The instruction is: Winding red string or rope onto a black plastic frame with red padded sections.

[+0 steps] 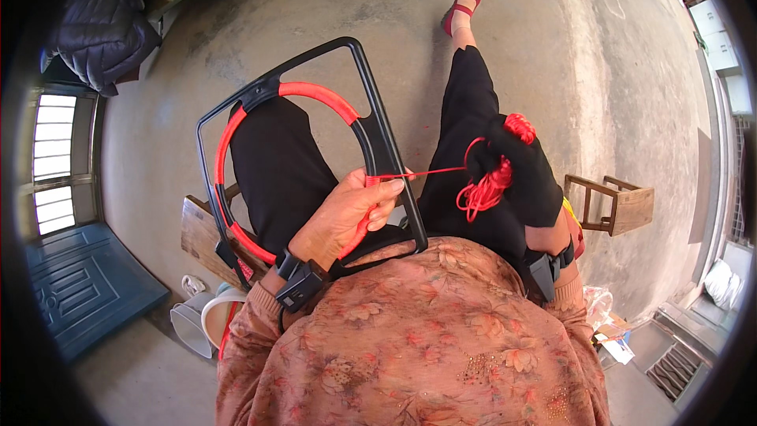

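Observation:
A black frame (371, 87) with a round ring inside it lies over my left thigh. Red cord (319, 96) is wound tightly around much of the ring, and bare black stretches show between the wrapped parts. My left hand (355, 209), bare, is closed around the ring's right side, thumb against the windings. From there a single red strand (430, 172) runs taut to my right hand (524, 173). That hand wears a black glove and grips a loose bundle of red cord (485, 189), loops hanging out below its fingers and more showing at the top.
A small wooden stool (631, 209) stands to the right. Wooden boards (206, 233) show beside my left leg, with pale buckets (193, 323) behind them. A dark padded jacket (102, 31) hangs at the far left, above a blue panelled door (95, 284).

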